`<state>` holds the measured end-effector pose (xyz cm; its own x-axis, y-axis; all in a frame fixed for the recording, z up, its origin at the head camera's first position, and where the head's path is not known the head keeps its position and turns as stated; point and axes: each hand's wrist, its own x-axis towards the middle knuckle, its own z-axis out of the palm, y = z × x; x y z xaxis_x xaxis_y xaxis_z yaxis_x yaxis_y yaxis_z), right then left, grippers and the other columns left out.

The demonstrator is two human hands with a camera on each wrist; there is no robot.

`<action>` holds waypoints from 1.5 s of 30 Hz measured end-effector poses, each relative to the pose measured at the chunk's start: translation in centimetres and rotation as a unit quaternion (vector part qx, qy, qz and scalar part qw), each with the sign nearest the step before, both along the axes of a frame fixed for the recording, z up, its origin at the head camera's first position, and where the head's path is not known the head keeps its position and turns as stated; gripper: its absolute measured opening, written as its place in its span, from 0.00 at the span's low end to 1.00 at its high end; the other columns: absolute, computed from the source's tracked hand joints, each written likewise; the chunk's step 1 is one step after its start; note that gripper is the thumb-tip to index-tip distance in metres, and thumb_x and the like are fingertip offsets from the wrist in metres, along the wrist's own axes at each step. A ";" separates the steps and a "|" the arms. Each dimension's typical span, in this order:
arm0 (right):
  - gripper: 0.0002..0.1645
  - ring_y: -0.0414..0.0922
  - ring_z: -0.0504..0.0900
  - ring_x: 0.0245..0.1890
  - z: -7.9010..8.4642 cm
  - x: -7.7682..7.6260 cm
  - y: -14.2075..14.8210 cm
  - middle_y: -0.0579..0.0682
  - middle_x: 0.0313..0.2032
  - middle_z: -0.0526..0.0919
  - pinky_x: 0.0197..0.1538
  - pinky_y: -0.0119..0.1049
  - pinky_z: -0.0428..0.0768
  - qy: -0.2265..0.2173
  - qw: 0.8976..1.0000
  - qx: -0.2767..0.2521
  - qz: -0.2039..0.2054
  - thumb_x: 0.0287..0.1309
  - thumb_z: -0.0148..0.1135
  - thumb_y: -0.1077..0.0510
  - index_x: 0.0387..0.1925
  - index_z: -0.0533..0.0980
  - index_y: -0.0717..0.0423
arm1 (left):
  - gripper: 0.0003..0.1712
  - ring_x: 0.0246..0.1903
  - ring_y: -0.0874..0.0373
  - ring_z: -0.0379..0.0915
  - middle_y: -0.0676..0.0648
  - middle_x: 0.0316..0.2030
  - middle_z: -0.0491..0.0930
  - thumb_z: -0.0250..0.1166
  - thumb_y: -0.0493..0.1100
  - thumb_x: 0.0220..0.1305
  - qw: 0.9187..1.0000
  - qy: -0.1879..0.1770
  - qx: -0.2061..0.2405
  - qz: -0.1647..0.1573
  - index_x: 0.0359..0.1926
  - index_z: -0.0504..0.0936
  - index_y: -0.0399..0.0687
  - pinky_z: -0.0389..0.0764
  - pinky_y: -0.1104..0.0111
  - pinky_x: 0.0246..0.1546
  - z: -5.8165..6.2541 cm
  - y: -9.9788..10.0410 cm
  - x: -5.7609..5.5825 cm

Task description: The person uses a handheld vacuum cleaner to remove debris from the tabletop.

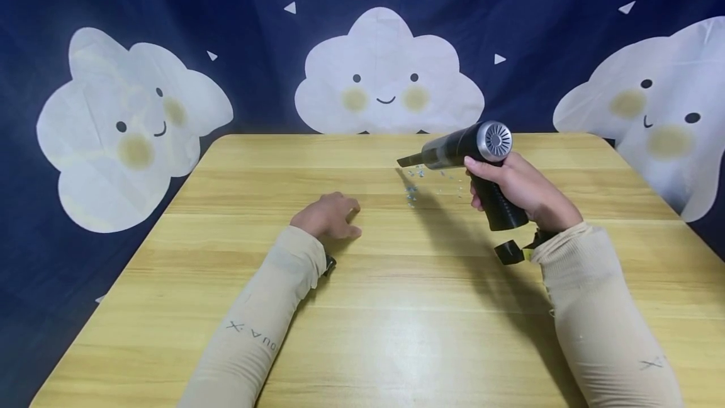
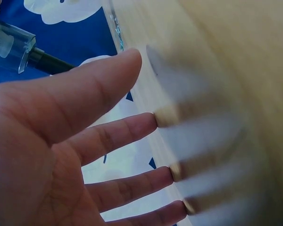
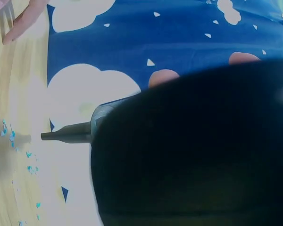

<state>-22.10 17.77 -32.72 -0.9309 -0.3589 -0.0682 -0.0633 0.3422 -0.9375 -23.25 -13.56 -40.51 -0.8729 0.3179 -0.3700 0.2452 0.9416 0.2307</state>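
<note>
My right hand grips a black handheld vacuum cleaner by its handle, thumb along the upper side. Its narrow nozzle points left and slightly down, above scattered small blue scraps. In the right wrist view the dark body of the vacuum hides most of that hand, and the scraps lie by the nozzle tip. To the left, my left hand rests on the table with fingers spread and loosely bent. The left wrist view shows its fingertips at the wood, with nothing held.
The light wooden table spreads under both arms, its far edge close behind the scraps. A dark blue curtain with smiling white clouds hangs around the back and sides. A black wrist-worn device sits below my right hand.
</note>
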 end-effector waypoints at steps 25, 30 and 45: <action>0.24 0.47 0.78 0.20 -0.7 -1.0 0.0 0.55 0.22 0.74 0.28 0.43 0.81 0.006 1.000 -0.004 -0.017 0.67 0.51 0.44 0.48 0.65 0.62 | 0.33 0.66 0.42 0.52 0.40 0.67 0.61 0.62 0.55 0.63 1.000 -0.003 0.001 0.007 0.65 0.66 0.52 0.60 0.45 0.64 0.3 -0.1 0.1; 0.25 0.48 0.78 0.20 -1.0 -1.0 0.1 0.55 0.23 0.74 0.28 0.42 0.80 0.005 1.000 -0.004 -0.024 0.67 0.52 0.44 0.48 0.65 0.62 | 0.32 0.66 0.42 0.53 0.40 0.67 0.61 0.62 0.56 0.62 1.000 0.002 0.005 0.010 0.65 0.67 0.53 0.62 0.45 0.63 0.2 0.0 0.1; 0.28 0.48 0.79 0.21 -1.3 -1.1 0.1 0.55 0.23 0.75 0.29 0.43 0.80 -0.004 1.000 0.003 -0.017 0.65 0.53 0.41 0.48 0.65 0.62 | 0.32 0.66 0.42 0.53 0.40 0.67 0.61 0.62 0.56 0.63 1.000 0.001 0.003 0.008 0.65 0.67 0.52 0.61 0.46 0.63 0.1 -0.1 0.1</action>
<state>-23.24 17.82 -34.00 -0.9420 -0.3265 -0.0784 -0.0437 0.3505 -0.9355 -23.12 -13.65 -40.45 -0.8788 0.3060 -0.3661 0.2307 0.9441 0.2354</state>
